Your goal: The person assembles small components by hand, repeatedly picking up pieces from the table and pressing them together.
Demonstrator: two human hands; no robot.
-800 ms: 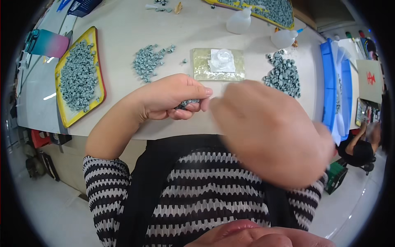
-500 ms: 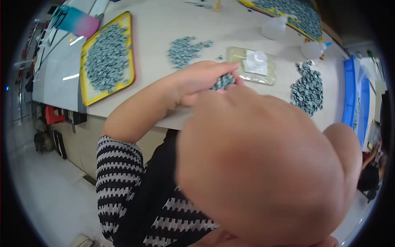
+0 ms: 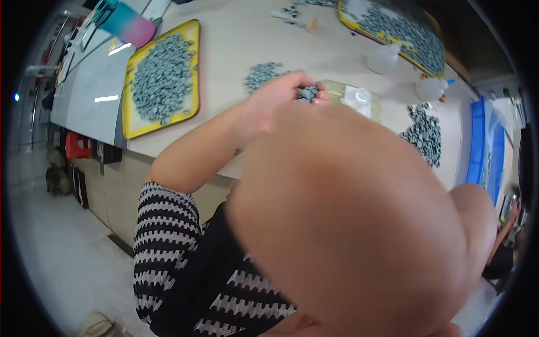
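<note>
My left hand (image 3: 281, 92) is over the middle of the table, its fingers curled round a clump of small grey-green, pebble-like pieces (image 3: 307, 93). Just beyond it lies a loose pile of the same pieces (image 3: 264, 73), partly covered by the hand. My right arm looms large and blurred in front, with the right hand (image 3: 306, 126) close below the left; its fingers are hidden or smeared. To the right, a flat clear greenish packet (image 3: 337, 90) with a round white lid-like thing (image 3: 359, 100) on it is partly behind the arm.
On the left is a yellow-rimmed tray (image 3: 197, 67) of pieces, beside a teal-pink bottle (image 3: 126, 25). Another yellow-rimmed tray (image 3: 351, 25) stands far right, near two whitish squeeze bottles (image 3: 383, 60). A darker pile (image 3: 425, 135) and blue bin (image 3: 477, 140) are at right. Another person (image 3: 502, 258) sits beyond.
My left hand has moved farther out over the table with its clump, now covering part of the loose pile. The right arm now hides more of the packet. The view has shifted slightly.
</note>
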